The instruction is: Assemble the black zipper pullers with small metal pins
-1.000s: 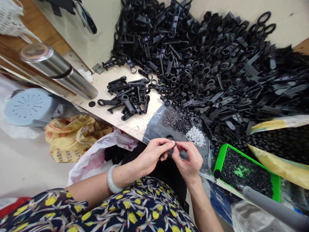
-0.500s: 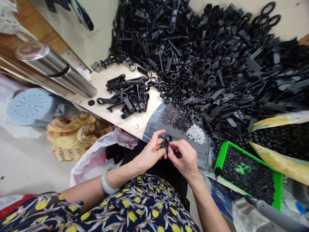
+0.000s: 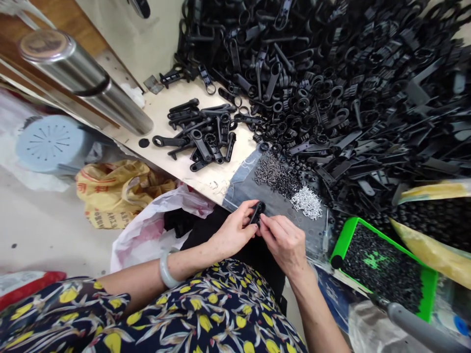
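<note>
My left hand (image 3: 235, 229) is closed around a black plastic part with a ring-shaped end (image 3: 259, 210), above the near edge of the work surface. The part stands tilted, nearly edge-on to me. My right hand (image 3: 285, 240) has its thumb and fingertips pinched together against the part's right side; whatever lies between them is hidden. Just beyond the hands, small brownish pieces (image 3: 268, 170), tiny black pieces (image 3: 289, 182) and a heap of silver metal pins (image 3: 306, 202) lie on a dark mat (image 3: 239, 189).
Similar black parts (image 3: 201, 142) form a group at left; a huge heap of black plastic pieces (image 3: 309, 93) fills the back. A steel thermos (image 3: 86, 81) stands at left. A green tray (image 3: 344, 240) of black bits and a thin screwdriver (image 3: 326, 230) lie at right.
The black part has turned from showing its ring face to nearly edge-on. Both hands stay at it, the right still pinching. The whole view has shifted slightly.
</note>
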{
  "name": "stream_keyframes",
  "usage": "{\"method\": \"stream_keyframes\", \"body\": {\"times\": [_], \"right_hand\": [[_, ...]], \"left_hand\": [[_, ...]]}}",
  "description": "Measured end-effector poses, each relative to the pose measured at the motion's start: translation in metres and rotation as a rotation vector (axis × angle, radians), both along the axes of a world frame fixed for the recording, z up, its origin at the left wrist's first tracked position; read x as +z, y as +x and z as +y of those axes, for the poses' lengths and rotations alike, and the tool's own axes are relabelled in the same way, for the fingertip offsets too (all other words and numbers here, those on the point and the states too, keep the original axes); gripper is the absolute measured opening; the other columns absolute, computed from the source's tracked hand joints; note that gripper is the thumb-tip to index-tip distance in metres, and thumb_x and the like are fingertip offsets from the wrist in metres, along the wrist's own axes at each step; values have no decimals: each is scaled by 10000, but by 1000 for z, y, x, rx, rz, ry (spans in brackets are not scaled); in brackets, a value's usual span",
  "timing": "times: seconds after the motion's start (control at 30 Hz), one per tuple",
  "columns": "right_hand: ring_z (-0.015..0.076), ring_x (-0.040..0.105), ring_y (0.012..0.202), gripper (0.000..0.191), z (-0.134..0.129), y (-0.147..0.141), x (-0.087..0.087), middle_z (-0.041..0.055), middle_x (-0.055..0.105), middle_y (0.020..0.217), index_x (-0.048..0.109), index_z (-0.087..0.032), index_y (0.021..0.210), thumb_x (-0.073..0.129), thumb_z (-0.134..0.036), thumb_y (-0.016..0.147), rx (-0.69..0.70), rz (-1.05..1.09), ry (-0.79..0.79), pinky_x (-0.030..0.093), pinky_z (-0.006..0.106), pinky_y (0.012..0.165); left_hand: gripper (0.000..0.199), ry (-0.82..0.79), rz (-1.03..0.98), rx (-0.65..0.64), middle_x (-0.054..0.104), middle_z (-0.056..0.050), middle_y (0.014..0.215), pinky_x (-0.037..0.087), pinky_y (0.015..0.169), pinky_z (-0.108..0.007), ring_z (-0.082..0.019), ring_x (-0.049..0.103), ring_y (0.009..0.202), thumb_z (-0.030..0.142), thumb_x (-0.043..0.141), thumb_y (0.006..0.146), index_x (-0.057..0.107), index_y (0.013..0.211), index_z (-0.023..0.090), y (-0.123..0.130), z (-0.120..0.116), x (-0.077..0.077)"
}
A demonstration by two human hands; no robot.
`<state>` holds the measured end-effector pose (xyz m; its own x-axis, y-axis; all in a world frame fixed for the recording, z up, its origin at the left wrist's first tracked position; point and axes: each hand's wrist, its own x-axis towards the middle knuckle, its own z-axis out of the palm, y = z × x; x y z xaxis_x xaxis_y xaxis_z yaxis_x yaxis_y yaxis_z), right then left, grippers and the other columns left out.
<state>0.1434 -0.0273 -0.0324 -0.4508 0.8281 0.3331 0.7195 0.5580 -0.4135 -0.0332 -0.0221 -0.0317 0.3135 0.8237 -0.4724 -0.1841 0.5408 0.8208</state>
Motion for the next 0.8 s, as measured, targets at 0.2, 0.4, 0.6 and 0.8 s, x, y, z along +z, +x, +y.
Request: {"method": "stream_keyframes", "body": {"times": [0.2,0.4,0.6,0.8], "right_hand": [[148,614,708,107,2,-6,6,18,676,772,692,-163,986,596,-151,1033,-49,-84,-2,463,280,712],[149,613,723,145,2,-9,8,22,665,775,677,-164,944,577,-168,1048,-68,-91,-27,439,279,709],[154,577,693,237,5,-12,12,2,598,735,623,-201,857,519,-187,1069,-84,-178,-41,410,291,689],[166,562,672,263,13,-15,14,15,573,728,557,-210,788,498,-145,1036,-29,-341,-22,392,293,649]], "left_hand": [[638,75,92,-30,638,-120,1287,596,844,-345,-181,711,935,94,574,836,459,1451,219,-1,-4,-8],[642,94,92,-28,647,-104,1259,597,837,-332,-165,704,904,88,556,842,443,1458,229,-1,-5,-9],[619,121,111,-27,630,-98,1247,592,848,-354,-176,685,902,97,581,841,462,1431,245,-1,-4,-8],[643,191,95,6,644,-87,1237,542,1024,-434,-249,653,1120,79,639,808,503,1411,260,-2,-2,-11]]}}
